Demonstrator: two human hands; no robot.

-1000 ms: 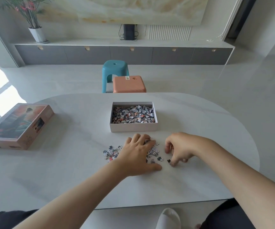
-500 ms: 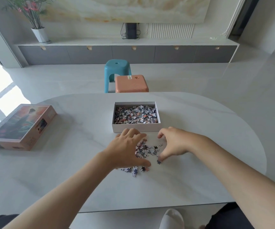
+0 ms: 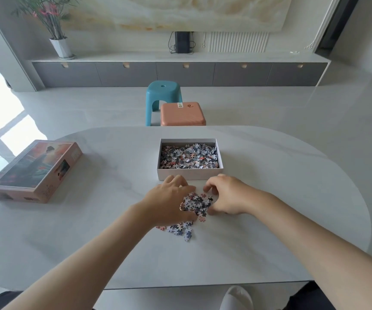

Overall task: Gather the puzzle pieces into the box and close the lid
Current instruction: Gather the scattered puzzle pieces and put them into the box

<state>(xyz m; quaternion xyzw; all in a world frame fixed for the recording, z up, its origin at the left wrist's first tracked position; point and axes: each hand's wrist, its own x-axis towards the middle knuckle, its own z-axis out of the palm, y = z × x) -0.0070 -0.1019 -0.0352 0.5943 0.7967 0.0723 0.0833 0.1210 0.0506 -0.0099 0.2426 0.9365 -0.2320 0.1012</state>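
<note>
Pale marbled oval desk (image 3: 270, 220) in a bright living room, with a teal plastic stool (image 3: 162, 92) and an orange square stool (image 3: 181, 114) beyond its 12 o'clock edge. The open white cardboard box (image 3: 189, 174) sits at centre, already well filled with small multicoloured boxed pieces (image 3: 188, 156). Its pink picture-printed lid (image 3: 33, 171) lies well apart at 9 o'clock. Since a second ago the loose jigsaw pieces (image 3: 195, 203) at 6 o'clock of the box have gone from a flat scatter to a tight heap. The left hand (image 3: 167, 200) and right hand (image 3: 227, 195) have closed in from 9 and 3 o'clock, each with fingers curled round the heap, cupping it between them. Judgement: a scoop into the box is imminent. A trail of stray pieces (image 3: 180, 229) remains on the desk at 6 o'clock of the left hand, so another pass looks necessary before the lid goes on. Pieces beneath either palm are hidden, and whether the heap has left the desk cannot be told.
</note>
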